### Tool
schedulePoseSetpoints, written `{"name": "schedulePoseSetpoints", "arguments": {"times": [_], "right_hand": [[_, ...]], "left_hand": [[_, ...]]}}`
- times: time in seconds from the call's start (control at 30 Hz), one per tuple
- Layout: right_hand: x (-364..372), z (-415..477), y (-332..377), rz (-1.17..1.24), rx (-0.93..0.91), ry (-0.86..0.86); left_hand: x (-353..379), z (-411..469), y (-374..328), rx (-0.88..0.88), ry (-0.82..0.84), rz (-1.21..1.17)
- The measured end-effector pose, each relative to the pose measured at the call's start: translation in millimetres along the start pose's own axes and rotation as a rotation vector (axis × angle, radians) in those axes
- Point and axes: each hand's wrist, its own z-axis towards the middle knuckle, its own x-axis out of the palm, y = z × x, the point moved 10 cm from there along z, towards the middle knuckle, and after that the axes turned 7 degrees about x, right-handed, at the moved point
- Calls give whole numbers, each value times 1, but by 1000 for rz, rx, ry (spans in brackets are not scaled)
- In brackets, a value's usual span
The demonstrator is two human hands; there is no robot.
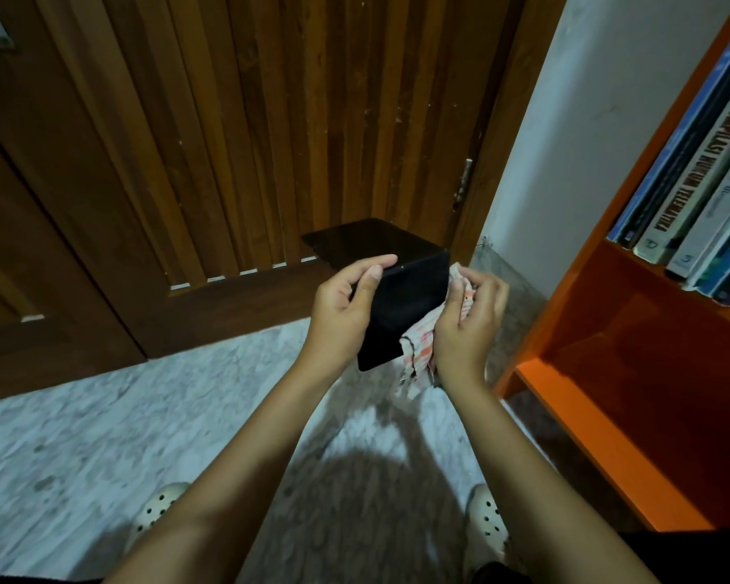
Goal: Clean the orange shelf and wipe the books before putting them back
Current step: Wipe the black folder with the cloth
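The left hand (346,305) grips a black book (405,305) by its left edge, the thumb lying along the top edge and the fingers curled behind the cover. The book is held in the air in front of the person, above the floor (102,436) and just left of the orange shelf (607,297), not touching it. One dark face turns toward the camera and another dark surface runs away toward the door (228,141); whether the book is open or shut cannot be told. The right hand (468,318) is closed around a bunched white-and-orange checked cloth (418,351), its fingers curled over the fabric and pressing it against the book's right edge. A loose end of the cloth hangs down below the hand. On the shelf's upper level a row of books (692,183) stands spine outward, leaning to one side; the board below them shows a darker patch on its orange surface. The shelf stands against a pale wall (586,120), beside the brown slatted wooden door. The floor is grey-white marbled stone. At the bottom of the view, two cream clogs with holes (157,512) show, one outside each forearm.
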Motion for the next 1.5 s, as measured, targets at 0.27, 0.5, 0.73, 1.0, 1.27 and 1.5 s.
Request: {"name": "schedulePoseSetpoints", "arguments": {"times": [0.27,0.5,0.73,1.0,1.27,1.5], "right_hand": [[2,13,-47,168,394,194],[39,-9,-64,171,552,587],[42,-26,-59,370,639,484],[27,-28,-43,277,480,248],[11,-4,-8,68,176,178],[51,-20,56,-29,-348,381]], "left_hand": [[4,-11,9,96,252,322],[17,-19,2,221,514,512],[-7,-17,18,61,373,476],[-25,-16,50,-133,-116,127],[-30,-12,47,-69,-41,157],[-7,-13,27,48,77,147]]}}
